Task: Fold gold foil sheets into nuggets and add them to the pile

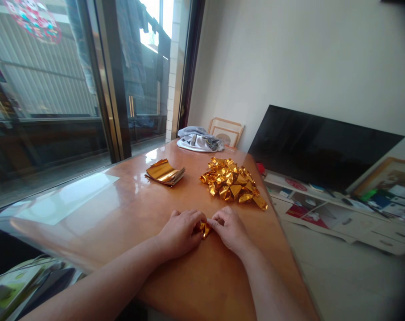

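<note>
On the wooden table [129, 209], far from the person and toward the window edge, a flat stack of gold foil sheets [165, 172] lies alone, well apart from both hands. To the right of it, near the right edge of the table, there is a loose pile of folded gold foil pieces [232, 180]. Behind these two, at the far end of the table, a grey cloth [198, 139] is lying.

Closer to the person, near the middle of the table, the left hand [179, 232] rests with its knuckles up and its fingers curled inward. Its fingertips pinch the left side of a small gold foil piece [204, 229]. The piece sits directly between the two hands, touching both, and it rests on or just above the table. Only a small part of it is visible, so I cannot tell which way its long axis runs.

The right hand [229, 228] mirrors the left one; its fingers are also bent and they grip the right side of the same piece. Both hands seem equally near to it. The pile of folded pieces lies ahead of the right hand and is nearer to it than to the left hand, while the stack of sheets lies ahead and to the left of the left hand.
</note>
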Demonstrator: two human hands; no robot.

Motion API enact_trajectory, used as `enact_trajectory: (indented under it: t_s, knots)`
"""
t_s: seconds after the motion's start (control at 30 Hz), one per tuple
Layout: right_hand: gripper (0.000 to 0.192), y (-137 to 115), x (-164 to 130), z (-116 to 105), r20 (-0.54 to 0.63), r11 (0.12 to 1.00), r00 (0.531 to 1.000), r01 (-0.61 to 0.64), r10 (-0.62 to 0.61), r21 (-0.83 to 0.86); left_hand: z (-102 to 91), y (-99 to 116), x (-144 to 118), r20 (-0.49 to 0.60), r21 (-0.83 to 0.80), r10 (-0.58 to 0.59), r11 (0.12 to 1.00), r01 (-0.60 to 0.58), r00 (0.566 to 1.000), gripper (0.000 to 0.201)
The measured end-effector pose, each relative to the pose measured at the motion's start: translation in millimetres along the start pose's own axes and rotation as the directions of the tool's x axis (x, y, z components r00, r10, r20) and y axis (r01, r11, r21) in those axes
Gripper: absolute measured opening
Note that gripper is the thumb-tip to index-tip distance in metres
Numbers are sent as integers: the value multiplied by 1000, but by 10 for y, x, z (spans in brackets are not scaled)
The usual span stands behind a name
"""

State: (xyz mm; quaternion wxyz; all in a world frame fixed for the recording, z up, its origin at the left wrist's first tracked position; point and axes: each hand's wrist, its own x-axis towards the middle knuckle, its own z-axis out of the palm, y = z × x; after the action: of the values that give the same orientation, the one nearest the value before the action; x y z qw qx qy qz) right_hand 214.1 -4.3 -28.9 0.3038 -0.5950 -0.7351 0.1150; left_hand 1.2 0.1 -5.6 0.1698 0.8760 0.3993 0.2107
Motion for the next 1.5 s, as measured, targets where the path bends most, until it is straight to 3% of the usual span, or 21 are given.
enact_trajectory:
  t_s: [0.17,0.87,1.5]
  knots:
    - [25,12,2,26,-5,999,1000,-23,23,-47,-5,-9,-16,17,49,44,998,-45,999,33]
    - [7,129,-12,-22,-26,996,996,-86,87,15,-38,15,-38,54,121,102,987,-108,993,26]
    - [11,80,-39,3,-23,992,996,-91,90,-82,-114,74,-75,83,105,162,980,-170,983,25]
